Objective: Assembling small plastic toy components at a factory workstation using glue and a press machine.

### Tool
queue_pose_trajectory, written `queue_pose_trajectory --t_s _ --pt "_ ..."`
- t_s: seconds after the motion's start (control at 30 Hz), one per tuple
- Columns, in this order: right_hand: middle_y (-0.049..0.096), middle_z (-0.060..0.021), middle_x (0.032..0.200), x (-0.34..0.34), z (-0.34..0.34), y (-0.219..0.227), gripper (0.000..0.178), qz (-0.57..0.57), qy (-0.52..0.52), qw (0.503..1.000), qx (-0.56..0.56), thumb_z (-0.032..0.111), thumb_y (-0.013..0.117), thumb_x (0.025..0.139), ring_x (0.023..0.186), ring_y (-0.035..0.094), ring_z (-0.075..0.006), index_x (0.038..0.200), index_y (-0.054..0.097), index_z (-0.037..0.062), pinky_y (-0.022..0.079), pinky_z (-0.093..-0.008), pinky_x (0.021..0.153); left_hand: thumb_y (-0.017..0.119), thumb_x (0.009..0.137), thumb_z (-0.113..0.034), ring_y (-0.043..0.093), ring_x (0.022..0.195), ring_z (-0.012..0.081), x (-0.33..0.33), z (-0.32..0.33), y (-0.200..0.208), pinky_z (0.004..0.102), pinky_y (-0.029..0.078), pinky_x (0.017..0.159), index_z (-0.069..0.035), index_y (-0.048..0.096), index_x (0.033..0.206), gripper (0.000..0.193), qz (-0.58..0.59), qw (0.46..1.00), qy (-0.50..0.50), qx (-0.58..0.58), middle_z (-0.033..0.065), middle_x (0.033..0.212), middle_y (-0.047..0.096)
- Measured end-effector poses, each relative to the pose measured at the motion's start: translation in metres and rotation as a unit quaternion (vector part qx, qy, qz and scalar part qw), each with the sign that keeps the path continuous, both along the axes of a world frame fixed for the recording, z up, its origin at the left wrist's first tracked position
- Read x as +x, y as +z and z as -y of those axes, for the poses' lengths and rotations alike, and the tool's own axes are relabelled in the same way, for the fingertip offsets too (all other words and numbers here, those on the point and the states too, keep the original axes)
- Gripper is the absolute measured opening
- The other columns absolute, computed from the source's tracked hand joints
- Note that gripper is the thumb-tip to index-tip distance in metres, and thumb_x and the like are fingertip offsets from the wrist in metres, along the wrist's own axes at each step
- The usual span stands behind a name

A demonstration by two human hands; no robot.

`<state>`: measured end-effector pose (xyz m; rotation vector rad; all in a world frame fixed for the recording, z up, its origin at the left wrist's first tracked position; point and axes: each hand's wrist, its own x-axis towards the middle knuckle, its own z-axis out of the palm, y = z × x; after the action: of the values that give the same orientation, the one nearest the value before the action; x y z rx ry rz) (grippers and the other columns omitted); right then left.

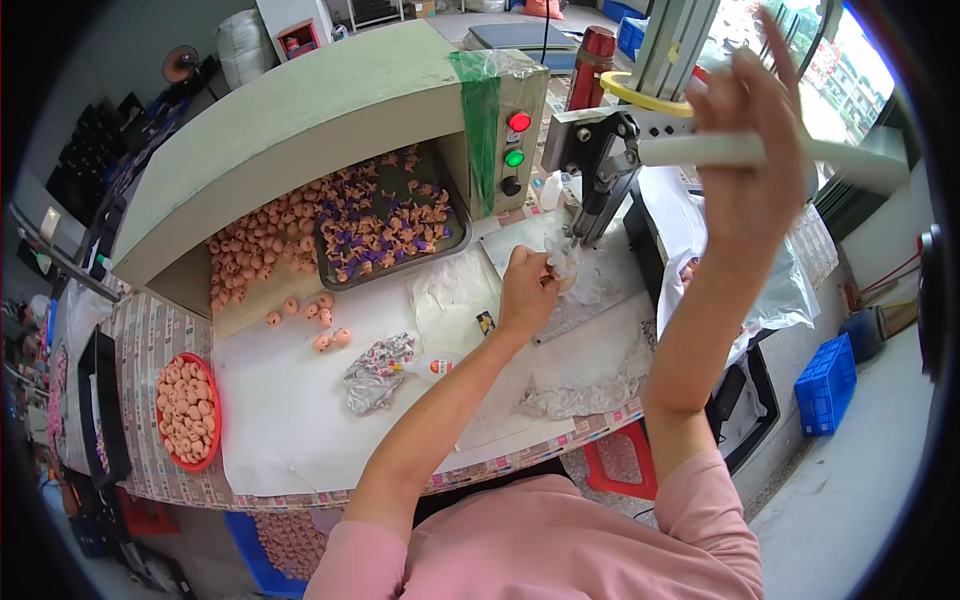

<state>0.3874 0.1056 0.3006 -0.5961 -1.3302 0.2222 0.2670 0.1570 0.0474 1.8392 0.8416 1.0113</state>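
At the base of a bench press [600,205], my left hand [528,295] is pinched closed on a small piece beside a clear, crumpled-looking fixture [566,262]. My fingers hide most of that piece, so its kind cannot be told. High on the right, my right hand [750,150] is smeared by motion against the white lever handle [690,151] of the press. Its palm meets the handle while the fingers point upward, at least one stretched out. Under the press lies a pale base plate [610,275].
A beige hooded machine [300,130] covers a dark tray [462,232] of small doll-like parts and many round pink heads [255,245]. A red basket [213,440] of heads stands left. Near my left forearm are a crumpled bag [375,375] and a white bottle [432,368].
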Motion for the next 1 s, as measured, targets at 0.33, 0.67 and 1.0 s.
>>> queue_pose_trajectory --t_s 0.33,0.67,1.0 --pt "0.052 -0.0184 0.124 -0.013 0.082 -0.135 0.041 0.111 -0.21 0.969 0.072 0.036 0.051 0.094 0.118 0.048 -0.0379 0.121 0.051 0.0044 0.038 -0.0469 0.097 0.061 0.086 -0.007 0.062 0.08 0.0145 -0.059 0.016 -0.008 0.0245 0.051 0.07 -0.001 0.058 0.115 0.03 0.158 0.929 -0.067 -0.327 0.0085 0.105 0.059" --pt "0.058 -0.0139 0.125 -0.132 0.065 -0.252 0.035 0.149 -0.105 0.896 -0.406 0.011 0.061 0.084 0.112 0.056 -0.0256 0.119 0.06 0.0029 0.044 -0.0345 0.091 0.057 0.094 -0.017 0.06 0.088 0.0129 -0.189 0.106 0.001 0.0254 0.053 0.077 -0.007 0.051 0.127 0.035 0.339 0.709 -0.087 -0.612 0.0066 0.109 0.061" --pt "0.059 -0.0175 0.109 -0.199 0.047 -0.267 0.044 0.372 -0.05 0.828 -0.415 0.011 0.067 0.078 0.104 0.052 -0.0363 0.119 0.055 0.0006 0.041 -0.0446 0.089 0.057 0.094 -0.02 0.059 0.091 0.0155 -0.265 0.154 -0.033 0.028 0.051 0.079 -0.012 0.052 0.126 0.034 0.475 0.704 -0.037 -0.527 0.006 0.111 0.059"
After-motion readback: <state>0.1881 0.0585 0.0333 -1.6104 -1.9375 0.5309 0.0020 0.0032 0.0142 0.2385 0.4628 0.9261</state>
